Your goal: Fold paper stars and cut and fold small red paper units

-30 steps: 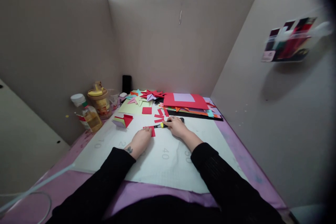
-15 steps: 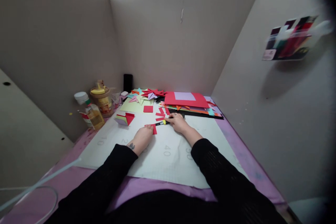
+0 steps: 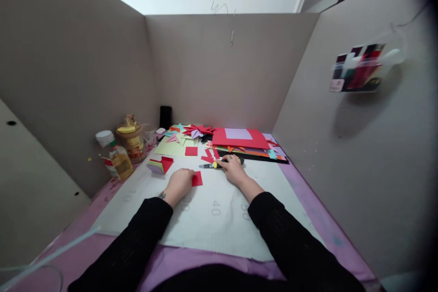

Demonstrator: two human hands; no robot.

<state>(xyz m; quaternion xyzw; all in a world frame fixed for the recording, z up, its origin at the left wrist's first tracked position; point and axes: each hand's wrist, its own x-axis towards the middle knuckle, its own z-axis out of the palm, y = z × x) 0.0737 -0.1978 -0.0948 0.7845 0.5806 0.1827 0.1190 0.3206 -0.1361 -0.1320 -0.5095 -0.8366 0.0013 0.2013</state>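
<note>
My left hand [image 3: 178, 181] rests on the white cutting mat [image 3: 212, 210] with its fingertips pressing on a small red paper square [image 3: 196, 178]. My right hand [image 3: 233, 167] lies on the mat and grips a black craft knife [image 3: 214, 164] with a yellow band, its blade pointing left. The knife tip is a little beyond the red square, apart from it. Red paper strips [image 3: 208, 155] lie just behind the knife. Another red square [image 3: 191, 151] lies further back.
A stack of coloured paper sheets [image 3: 241, 139] with a red one on top sits at the back right. Folded paper stars [image 3: 191, 130] lie at the back. A small folded paper pile [image 3: 160, 164], a bottle [image 3: 114, 155] and a jar [image 3: 130, 137] stand left. Cardboard walls enclose the desk.
My left hand has drawn the red square back toward me, away from the knife. My right hand with the knife stayed near the strips. The camera tilted slightly.
</note>
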